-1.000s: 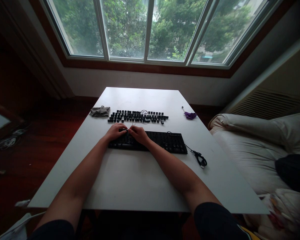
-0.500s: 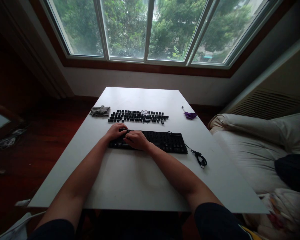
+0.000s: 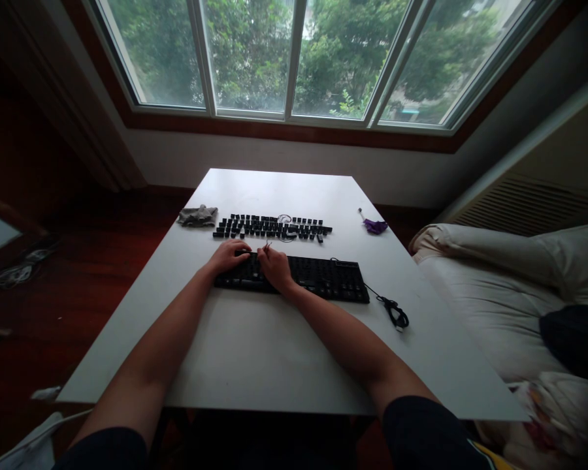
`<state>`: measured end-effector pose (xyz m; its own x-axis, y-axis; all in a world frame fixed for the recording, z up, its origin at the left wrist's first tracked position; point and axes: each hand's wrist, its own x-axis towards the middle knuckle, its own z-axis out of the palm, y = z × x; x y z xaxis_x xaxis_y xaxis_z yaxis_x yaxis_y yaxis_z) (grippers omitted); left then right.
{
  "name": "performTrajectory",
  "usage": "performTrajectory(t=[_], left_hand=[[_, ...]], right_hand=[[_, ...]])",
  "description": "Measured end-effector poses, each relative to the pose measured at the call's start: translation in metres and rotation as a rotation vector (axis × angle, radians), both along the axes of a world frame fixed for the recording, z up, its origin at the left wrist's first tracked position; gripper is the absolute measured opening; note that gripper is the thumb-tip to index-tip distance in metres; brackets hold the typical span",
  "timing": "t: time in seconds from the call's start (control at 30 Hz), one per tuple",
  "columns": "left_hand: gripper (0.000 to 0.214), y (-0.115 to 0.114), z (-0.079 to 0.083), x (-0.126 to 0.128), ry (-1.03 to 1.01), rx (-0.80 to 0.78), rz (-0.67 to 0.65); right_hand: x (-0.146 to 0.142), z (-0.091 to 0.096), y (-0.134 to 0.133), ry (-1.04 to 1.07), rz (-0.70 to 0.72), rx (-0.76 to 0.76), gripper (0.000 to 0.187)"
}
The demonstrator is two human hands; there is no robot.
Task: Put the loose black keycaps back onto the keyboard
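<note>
1. A black keyboard (image 3: 323, 277) is seen at the centre of the frame, lying on a white table (image 3: 274, 352), with its cable (image 3: 394, 312) trailing off to the right.
2. The left hand (image 3: 228, 256) is laid palm down on the keyboard's left end, with the fingers loosely spread; nothing is seen to be gripped by it.
3. The right hand (image 3: 274, 264) is closed just beside it, and a thin wire tool (image 3: 266, 246) is pinched between its fingertips above the keys. The tool's tip is too small to be made out.
4. Loose keycaps (image 3: 272, 227) are set out in rows just above the keyboard, with a grey cloth (image 3: 197, 215) to their left and a small purple object (image 3: 374, 226) well apart at the right.
5. The step in hand is judged to be work on a single key at the keyboard's left end, the board being steadied by the left hand.
6. A straight, gentle lift of the tool would be called for, with the board kept pressed down so that it is not dragged.
</note>
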<state>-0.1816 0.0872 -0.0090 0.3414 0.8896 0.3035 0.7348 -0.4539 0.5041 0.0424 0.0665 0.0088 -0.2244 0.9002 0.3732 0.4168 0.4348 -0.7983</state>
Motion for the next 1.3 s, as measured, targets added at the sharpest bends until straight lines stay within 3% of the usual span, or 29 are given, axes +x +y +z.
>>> performTrajectory(t=[0.1,0.3,0.47,0.6,0.77,1.1,1.3], left_hand=[[0.026,0.000,0.000,0.000,0.001,-0.016,0.004],[0.025,0.000,0.001,0.001,0.001,-0.027,0.014],[0.027,-0.006,0.014,0.009,-0.092,-0.030,-0.019],[0.032,-0.010,0.024,0.017,-0.230,-0.131,-0.111],[0.034,-0.012,0.025,0.022,-0.287,-0.204,-0.101],[0.031,-0.009,0.026,0.023,-0.142,-0.152,-0.095],[0.029,-0.012,0.028,0.033,0.009,-0.062,0.003]], right_hand=[[0.005,0.003,0.006,0.077,-0.074,-0.063,0.046],[0.007,0.003,0.005,0.143,-0.026,-0.047,0.044],[0.008,0.003,0.007,0.245,-0.011,-0.078,0.045],[0.010,0.003,0.008,0.246,0.010,-0.069,0.044],[0.010,0.002,0.009,0.256,0.015,-0.076,0.043],[0.009,0.002,0.005,0.200,0.033,-0.011,0.041],[0.008,0.001,0.006,0.215,0.035,0.004,0.040]])
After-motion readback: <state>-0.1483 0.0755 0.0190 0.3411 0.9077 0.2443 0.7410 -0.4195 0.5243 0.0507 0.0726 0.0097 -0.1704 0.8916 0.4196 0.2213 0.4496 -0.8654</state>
